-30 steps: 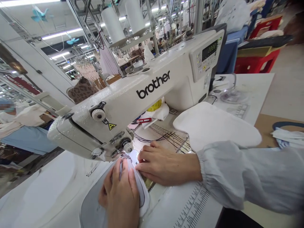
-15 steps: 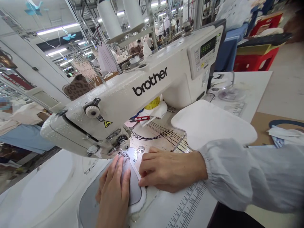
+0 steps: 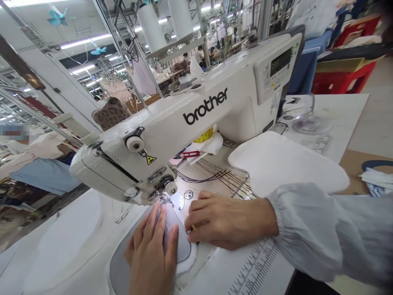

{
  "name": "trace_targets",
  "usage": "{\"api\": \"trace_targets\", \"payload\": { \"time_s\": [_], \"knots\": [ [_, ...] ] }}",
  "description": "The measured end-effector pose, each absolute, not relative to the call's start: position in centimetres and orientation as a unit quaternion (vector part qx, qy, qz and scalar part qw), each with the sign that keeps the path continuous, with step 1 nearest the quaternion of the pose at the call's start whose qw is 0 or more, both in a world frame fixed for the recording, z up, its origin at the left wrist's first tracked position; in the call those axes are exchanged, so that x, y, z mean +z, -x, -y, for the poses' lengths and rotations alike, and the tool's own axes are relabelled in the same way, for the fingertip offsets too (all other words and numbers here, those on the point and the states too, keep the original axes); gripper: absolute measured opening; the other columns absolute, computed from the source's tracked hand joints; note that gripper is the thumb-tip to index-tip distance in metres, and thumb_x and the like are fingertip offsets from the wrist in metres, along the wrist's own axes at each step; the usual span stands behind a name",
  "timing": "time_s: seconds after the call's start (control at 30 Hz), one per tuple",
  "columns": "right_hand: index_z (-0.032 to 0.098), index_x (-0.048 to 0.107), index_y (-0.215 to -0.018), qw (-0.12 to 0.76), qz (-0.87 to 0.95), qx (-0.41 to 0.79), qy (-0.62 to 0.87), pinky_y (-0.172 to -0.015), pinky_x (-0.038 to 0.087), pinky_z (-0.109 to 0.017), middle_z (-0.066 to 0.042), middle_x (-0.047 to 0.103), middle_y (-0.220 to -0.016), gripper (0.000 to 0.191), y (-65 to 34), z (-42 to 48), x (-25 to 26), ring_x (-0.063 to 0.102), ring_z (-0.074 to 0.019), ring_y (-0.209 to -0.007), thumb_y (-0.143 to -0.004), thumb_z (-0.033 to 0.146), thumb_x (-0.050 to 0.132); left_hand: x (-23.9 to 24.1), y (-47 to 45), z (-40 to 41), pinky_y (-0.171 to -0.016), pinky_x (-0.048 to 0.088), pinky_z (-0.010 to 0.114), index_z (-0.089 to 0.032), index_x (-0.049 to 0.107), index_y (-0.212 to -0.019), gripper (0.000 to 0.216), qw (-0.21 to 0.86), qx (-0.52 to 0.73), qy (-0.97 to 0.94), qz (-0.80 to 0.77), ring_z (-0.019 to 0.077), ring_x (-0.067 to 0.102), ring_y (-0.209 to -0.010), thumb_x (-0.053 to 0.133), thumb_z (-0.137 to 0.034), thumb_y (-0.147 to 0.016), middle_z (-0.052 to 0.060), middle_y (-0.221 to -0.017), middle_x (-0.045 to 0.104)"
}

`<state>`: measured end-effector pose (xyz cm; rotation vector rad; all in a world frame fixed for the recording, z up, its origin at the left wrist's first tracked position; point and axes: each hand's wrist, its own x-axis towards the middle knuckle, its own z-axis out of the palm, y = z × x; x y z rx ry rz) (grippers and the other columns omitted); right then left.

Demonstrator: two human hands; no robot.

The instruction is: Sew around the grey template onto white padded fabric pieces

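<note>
A padded fabric piece (image 3: 181,246), grey on top with a white fleecy edge, lies under the presser foot (image 3: 167,200) of a white sewing machine (image 3: 211,123). My left hand (image 3: 153,246) rests on its grey face, fingers stretched forward and slightly spread, their tips close to the foot. At the piece's right edge is my right hand (image 3: 225,221), its fingers curled and thumb and forefinger pinched on the border. The needle and the stitch line are too small to make out. A larger grey panel (image 3: 123,262) lies under and left of my left hand.
Another white padded piece (image 3: 285,164) lies right of the machine bed, behind my right sleeve. Red-handled thread snips (image 3: 188,154) and white cloth sit under the machine arm. A printed ruler (image 3: 254,262) marks the table's front. Thread cones (image 3: 150,28) stand above.
The whole view has shifted, so the machine and both hands appear further right. Both hands stay at about the same places on the piece; my left fingers look slightly more spread.
</note>
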<state>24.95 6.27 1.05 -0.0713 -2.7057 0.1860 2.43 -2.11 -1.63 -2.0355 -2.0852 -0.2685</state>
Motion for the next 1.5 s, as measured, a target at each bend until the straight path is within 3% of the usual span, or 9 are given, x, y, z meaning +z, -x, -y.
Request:
{"api": "trace_targets", "payload": {
  "time_s": [0.67,0.9,1.07,1.5],
  "knots": [
    [0.017,0.067,-0.099,0.225,0.966,0.09,0.091,-0.08,0.036,-0.03,-0.001,0.065,-0.099,0.014,-24.3,-7.0,0.6,0.054,-0.014,-0.093,-0.09,0.013,0.057,-1.1,-4.0,0.9,-0.1,0.041,0.052,-0.016,0.058,-0.13,0.054,0.125,-0.105,0.63,0.759,0.0317,0.049,-0.128,0.025,-0.045,-0.098,0.01,-0.139,0.056],
    [0.017,0.067,-0.096,0.223,0.968,0.078,0.088,-0.082,0.035,-0.03,0.0,0.064,-0.1,0.01,-24.4,-7.0,0.5,0.053,-0.0139,-0.094,-0.092,0.016,0.057,-1.5,-3.5,0.7,-0.104,0.04,0.046,-0.019,0.059,-0.127,0.054,0.138,-0.108,0.628,0.758,0.0289,0.046,-0.131,0.024,-0.047,-0.098,0.008,-0.14,0.055],
    [0.018,0.066,-0.091,0.213,0.97,0.063,0.1,-0.082,0.035,-0.03,-0.001,0.064,-0.098,0.011,-24.3,-6.8,0.8,0.052,-0.014,-0.093,-0.092,0.015,0.056,-1.7,-3.1,0.6,-0.108,0.035,0.048,-0.013,0.058,-0.129,0.061,0.128,-0.112,0.649,0.742,0.0301,0.044,-0.132,0.021,-0.049,-0.097,0.012,-0.139,0.055],
    [0.02,0.067,-0.097,0.198,0.97,0.047,0.135,-0.08,0.035,-0.032,-0.001,0.061,-0.105,0.015,-23.6,-7.1,0.3,0.053,-0.016,-0.094,-0.095,0.02,0.053,-2.3,-0.3,-0.8,-0.103,0.039,0.048,-0.019,0.06,-0.128,0.056,0.12,-0.056,0.652,0.746,0.0315,0.048,-0.125,0.029,-0.05,-0.093,0.009,-0.135,0.059]
  ]
}}
